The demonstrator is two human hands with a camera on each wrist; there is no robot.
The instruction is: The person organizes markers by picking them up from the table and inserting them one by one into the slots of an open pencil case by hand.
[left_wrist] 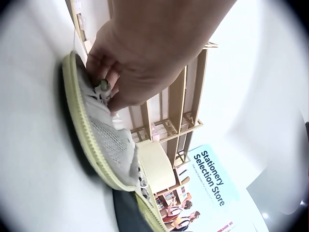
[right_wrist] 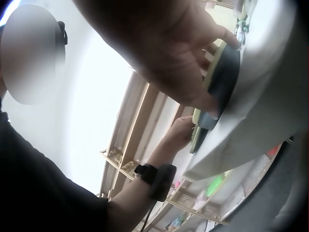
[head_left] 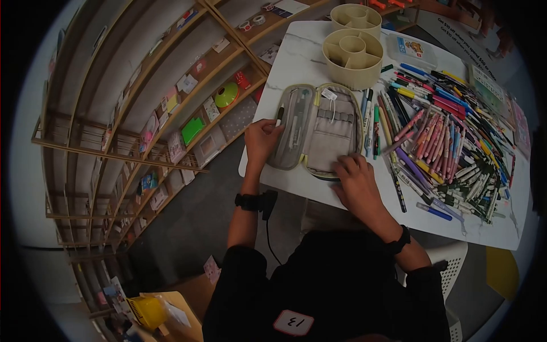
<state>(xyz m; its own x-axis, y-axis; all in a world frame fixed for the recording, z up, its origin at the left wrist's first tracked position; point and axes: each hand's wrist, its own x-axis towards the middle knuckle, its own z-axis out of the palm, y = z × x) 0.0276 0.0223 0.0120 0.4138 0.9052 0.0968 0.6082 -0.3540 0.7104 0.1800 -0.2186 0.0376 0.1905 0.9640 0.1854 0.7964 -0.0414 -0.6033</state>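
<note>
- Wooden shelves [head_left: 171,108] of cards and stationery lined the shop on our left, and a white table [head_left: 296,62] stood before us, seen from the head camera.
- On that table lay an open grey pencil case [head_left: 319,128] with a yellow edge, spread flat near the front edge, probably so its pockets could be reached.
- Our left hand [head_left: 261,139] curled on the case's left flap, pinching a dark pen [head_left: 280,114] at the flap's edge, apparently to steady the case.
- Our right hand [head_left: 356,176] rested on the case's lower right corner, fingers bent over the edge and holding it down.
- Right of the case a big heap of pens [head_left: 444,154] covered the table; two round beige organisers [head_left: 353,54] stood behind.
- From the left wrist, we saw the left hand [left_wrist: 125,72] with fingers folded round a small green-tipped pen [left_wrist: 103,85], pressed against the case's mesh pocket [left_wrist: 111,140]. A shop poster [left_wrist: 212,188] showed beyond.
- From the right wrist, the right hand [right_wrist: 178,63] had its fingers and thumb clamped over the case's rim [right_wrist: 219,87], at the table's edge [right_wrist: 260,116]. The left forearm with its wrist strap [right_wrist: 157,179] showed behind.
</note>
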